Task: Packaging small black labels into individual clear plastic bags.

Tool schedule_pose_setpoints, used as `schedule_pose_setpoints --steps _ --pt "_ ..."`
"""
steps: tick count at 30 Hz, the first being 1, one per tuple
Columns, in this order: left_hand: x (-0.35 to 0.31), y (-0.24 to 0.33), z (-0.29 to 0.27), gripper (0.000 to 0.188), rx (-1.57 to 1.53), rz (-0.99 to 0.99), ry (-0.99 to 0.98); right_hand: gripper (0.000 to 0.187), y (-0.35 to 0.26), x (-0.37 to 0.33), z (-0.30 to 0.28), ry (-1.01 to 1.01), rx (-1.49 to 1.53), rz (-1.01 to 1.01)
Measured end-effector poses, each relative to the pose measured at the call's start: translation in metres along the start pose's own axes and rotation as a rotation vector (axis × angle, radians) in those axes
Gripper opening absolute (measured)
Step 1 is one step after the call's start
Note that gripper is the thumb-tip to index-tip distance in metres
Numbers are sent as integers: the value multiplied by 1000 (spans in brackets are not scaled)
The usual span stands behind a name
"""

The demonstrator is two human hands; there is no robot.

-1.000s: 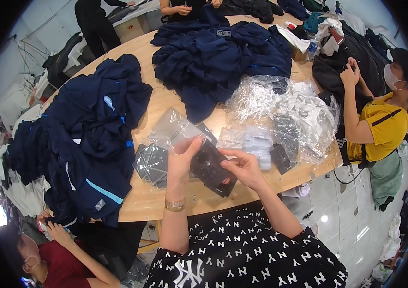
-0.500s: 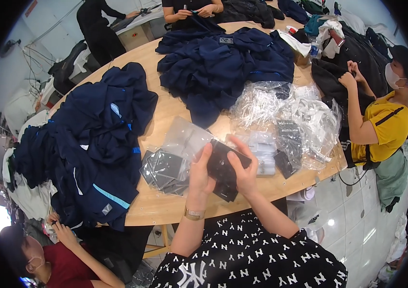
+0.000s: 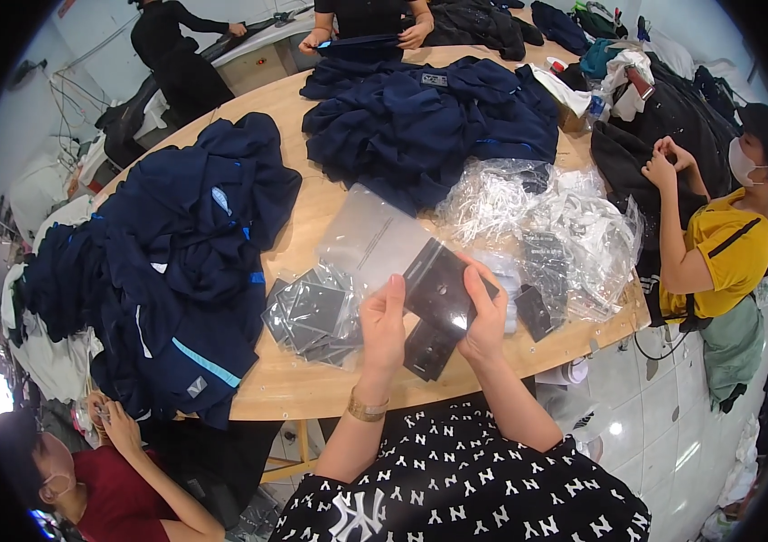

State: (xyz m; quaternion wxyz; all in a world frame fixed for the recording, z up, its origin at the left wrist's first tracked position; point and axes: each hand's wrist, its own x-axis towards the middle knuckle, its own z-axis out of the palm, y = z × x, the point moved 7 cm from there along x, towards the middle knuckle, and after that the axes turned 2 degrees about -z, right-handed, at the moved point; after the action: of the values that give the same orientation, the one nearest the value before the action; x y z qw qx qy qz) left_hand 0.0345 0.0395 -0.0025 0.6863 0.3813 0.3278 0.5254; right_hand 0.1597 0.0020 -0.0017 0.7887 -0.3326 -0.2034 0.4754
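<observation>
Over the near part of the table I hold a black card (image 3: pixel 441 287) between both hands. A clear plastic bag (image 3: pixel 368 237) stretches up and left from behind the card's left side. My left hand (image 3: pixel 384 327) is closed with its thumb at the card's left edge, by the mouth of the bag. My right hand (image 3: pixel 485 312) grips the card's right side. Another black card (image 3: pixel 427 352) shows just below; whether it lies on the table or is held, I cannot tell. Beside my left hand sits a pile of dark cards in clear bags (image 3: pixel 314 310).
Navy garments (image 3: pixel 176 244) heap on the left, and more navy garments (image 3: pixel 402 126) lie ahead on the wooden table (image 3: pixel 289 397). Clear bags with white cords (image 3: pixel 574 217) lie to the right, near another black card (image 3: pixel 536 310). Co-workers sit or stand around the table.
The black card has turned, so more of its face shows. The bag has shifted slightly up and right. A co-worker across the table has moved their hands apart on navy cloth.
</observation>
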Motion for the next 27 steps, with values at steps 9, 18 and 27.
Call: schedule_pose_setpoints --steps 9,18,27 --pt "-3 -6 1 16 -251 74 87 32 -15 -14 38 -151 171 0" --pt "1 10 -4 26 -384 -81 162 44 -16 -5 49 -405 11 112" --pt "-6 -22 3 24 -582 -255 70 39 -6 -1 32 -432 -210 -85"
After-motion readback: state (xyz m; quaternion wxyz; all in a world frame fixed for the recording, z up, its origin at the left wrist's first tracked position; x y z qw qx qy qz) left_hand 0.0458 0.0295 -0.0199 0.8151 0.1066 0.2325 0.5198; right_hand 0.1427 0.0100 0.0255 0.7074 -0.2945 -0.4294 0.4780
